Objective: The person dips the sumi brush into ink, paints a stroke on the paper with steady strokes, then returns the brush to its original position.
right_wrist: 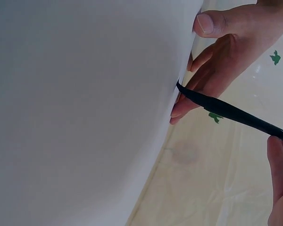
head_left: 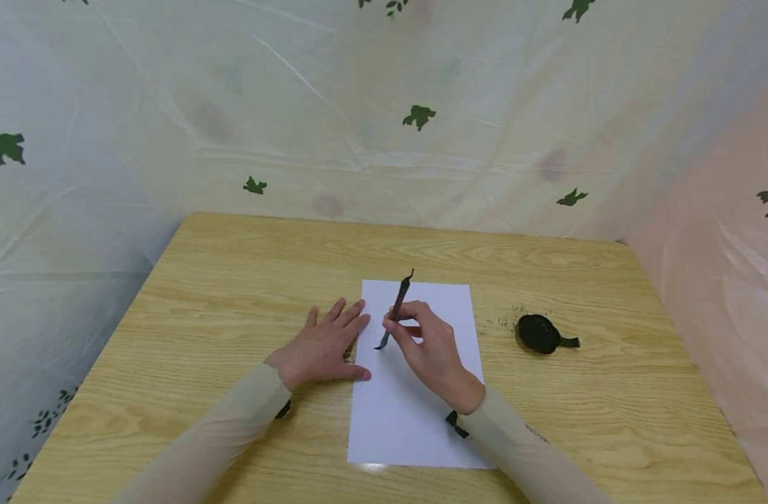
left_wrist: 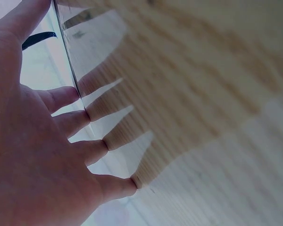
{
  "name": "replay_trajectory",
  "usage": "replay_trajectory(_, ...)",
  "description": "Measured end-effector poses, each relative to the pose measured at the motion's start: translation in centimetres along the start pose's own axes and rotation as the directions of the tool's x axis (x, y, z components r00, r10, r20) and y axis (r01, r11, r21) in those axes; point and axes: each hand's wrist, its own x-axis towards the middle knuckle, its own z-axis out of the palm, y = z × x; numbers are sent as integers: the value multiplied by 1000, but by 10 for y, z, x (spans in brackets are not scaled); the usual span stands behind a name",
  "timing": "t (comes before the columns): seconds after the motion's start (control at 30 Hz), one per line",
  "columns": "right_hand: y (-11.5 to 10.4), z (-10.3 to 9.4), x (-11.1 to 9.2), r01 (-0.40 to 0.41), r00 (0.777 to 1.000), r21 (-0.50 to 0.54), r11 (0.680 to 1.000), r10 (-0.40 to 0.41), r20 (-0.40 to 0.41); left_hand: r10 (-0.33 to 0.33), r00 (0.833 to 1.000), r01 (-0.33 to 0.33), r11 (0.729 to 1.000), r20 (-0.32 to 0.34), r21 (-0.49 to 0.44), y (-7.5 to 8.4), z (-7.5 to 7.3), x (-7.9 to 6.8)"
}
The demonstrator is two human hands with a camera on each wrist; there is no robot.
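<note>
A white sheet of paper (head_left: 409, 427) lies on the wooden table, with no marks visible on it. My right hand (head_left: 437, 350) pinches a dark writing brush (head_left: 400, 295) between thumb and fingers, over the upper left part of the sheet. The brush leans, its curved dark tip pointing down right at the paper surface, as the right wrist view also shows along the brush (right_wrist: 226, 109). My left hand (head_left: 323, 348) rests with fingers spread at the sheet's left edge, thumb and index fingertip on its border. In the left wrist view its fingertips press on the tabletop.
A small black dish (head_left: 538, 333) with a short handle or spout stands right of the paper, dark specks on the wood beside it. The wooden table (head_left: 232, 266) meets a pale curtain (head_left: 333, 140) with green bird prints at the back and sides.
</note>
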Motion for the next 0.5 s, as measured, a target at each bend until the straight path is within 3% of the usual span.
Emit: replay_trajectory(0.5, -1, -3, 0, 4, 1000, -6, 1000, -5, -9, -4, 1000, 5, 1000, 8, -11, 1, -1, -1)
